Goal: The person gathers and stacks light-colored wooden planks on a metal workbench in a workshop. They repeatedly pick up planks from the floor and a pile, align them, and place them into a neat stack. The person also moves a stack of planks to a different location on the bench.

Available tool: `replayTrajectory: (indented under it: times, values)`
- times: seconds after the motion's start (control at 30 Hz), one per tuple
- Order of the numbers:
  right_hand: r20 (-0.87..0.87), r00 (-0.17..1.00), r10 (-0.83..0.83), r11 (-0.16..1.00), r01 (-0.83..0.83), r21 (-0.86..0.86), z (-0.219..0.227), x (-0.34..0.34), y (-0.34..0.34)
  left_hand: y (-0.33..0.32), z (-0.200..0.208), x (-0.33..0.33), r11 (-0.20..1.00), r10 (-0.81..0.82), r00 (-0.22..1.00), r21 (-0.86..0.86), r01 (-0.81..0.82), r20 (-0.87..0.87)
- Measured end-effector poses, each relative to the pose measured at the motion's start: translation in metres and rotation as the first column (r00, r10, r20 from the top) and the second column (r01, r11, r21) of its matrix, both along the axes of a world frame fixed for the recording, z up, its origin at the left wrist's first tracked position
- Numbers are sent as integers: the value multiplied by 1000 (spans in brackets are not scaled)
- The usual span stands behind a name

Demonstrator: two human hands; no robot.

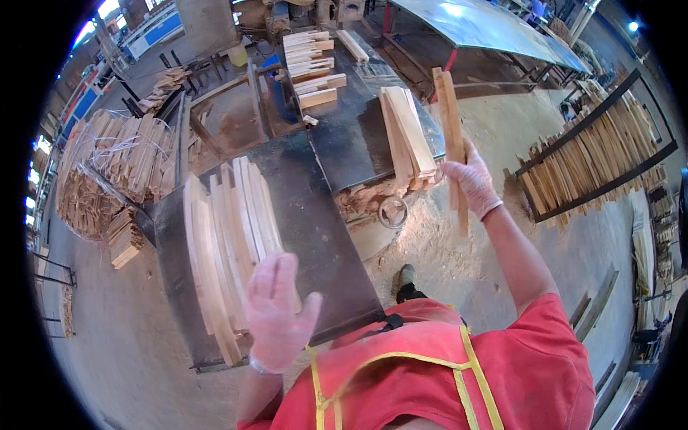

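Note:
In a thin pale glove, my right hand (473,179) is closed around wooden strips (448,115), held upright to the right of the dark machine table. They look like two strips pressed together. My left hand (278,308), gloved the same way and slightly blurred, has its fingers stretched out and holds nothing visible. It hovers by the near end of a row of pale wooden strips (229,222) lying on the dark metal table (308,222); whether it touches them I cannot tell. Another small stack of strips (405,132) lies at the table's right edge, close to my right hand.
More short strips (312,68) lie at the table's far end. A handwheel (393,213) sticks out below its right edge, above scattered wood shavings. A large bundle of strips (118,161) stands at left, and a black metal rack (598,143) full of strips at right.

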State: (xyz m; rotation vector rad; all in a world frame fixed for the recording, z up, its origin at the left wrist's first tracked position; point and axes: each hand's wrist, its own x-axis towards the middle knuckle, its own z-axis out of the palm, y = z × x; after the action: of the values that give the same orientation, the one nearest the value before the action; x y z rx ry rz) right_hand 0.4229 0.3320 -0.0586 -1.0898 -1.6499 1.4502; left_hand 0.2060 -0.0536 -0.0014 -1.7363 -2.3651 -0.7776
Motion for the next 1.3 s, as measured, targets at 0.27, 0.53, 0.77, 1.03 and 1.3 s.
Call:
replayTrajectory:
  times: [0.27,0.53,0.77,1.03,1.3]
  values:
    - [159,982,-101,988,118,-104,-60,25,90,210,-44,36,980,-109,994,-165,112,27]
    - [200,975,-95,977,130,-170,-114,18,141,429,-95,79,856,267,959,-480,-191,94]
    - [17,997,-69,924,70,-375,-116,34,169,453,-126,66,940,339,698,-251,-230,631]
    - [-171,985,-21,891,-59,-451,-116,20,187,385,-102,41,935,-318,-263,255,-248,911]
    - [-203,978,53,906,-132,-401,-130,-9,192,368,-103,3,967,-125,-130,91,-239,984]
